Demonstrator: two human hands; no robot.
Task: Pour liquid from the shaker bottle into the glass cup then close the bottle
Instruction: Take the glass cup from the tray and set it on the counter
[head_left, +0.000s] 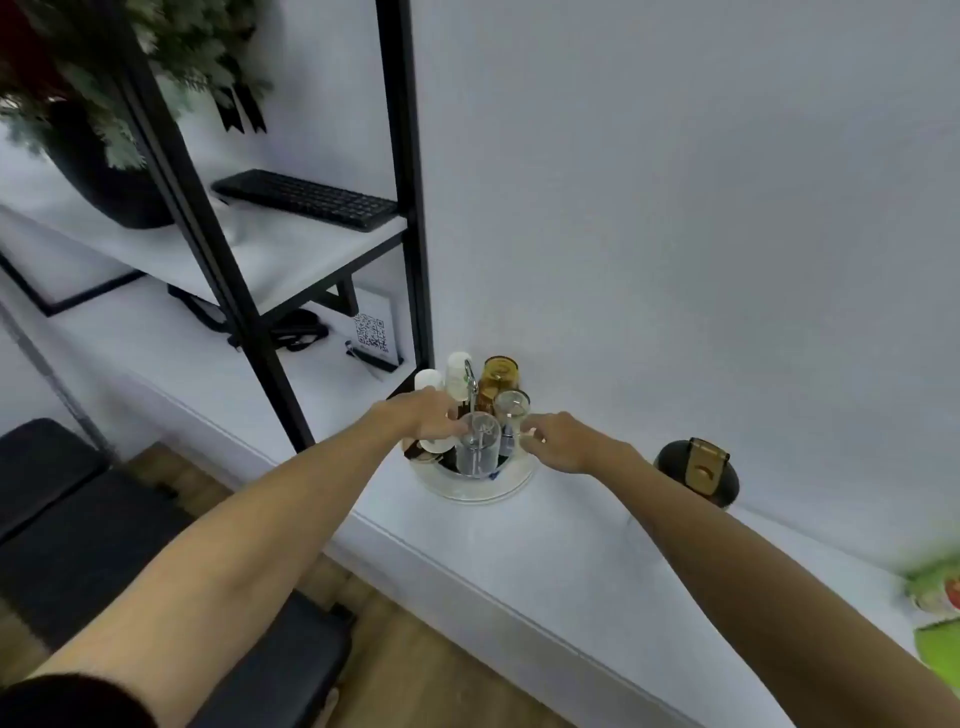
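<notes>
Reaching into round tray (511, 491) for a clear glass cup (477, 442); shaker bottle (696, 472) stands apart to the right, lid shut.

Left hand (423, 415) touches cup's rim, fingers loosely curled; right hand (558, 441) half-open beside second glass (511, 410), holding nothing. Best lifted straight up, clear of neighbouring bottles.

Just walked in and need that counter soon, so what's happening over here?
A person is reaching with both hands into a round white tray of cups and small bottles standing on the white counter. The left hand is at a clear glass cup at the front of the tray, and the right hand is beside a second clear glass. The black shaker bottle with a gold flip lid stands apart to the right, untouched. Nothing has been poured yet.
</notes>
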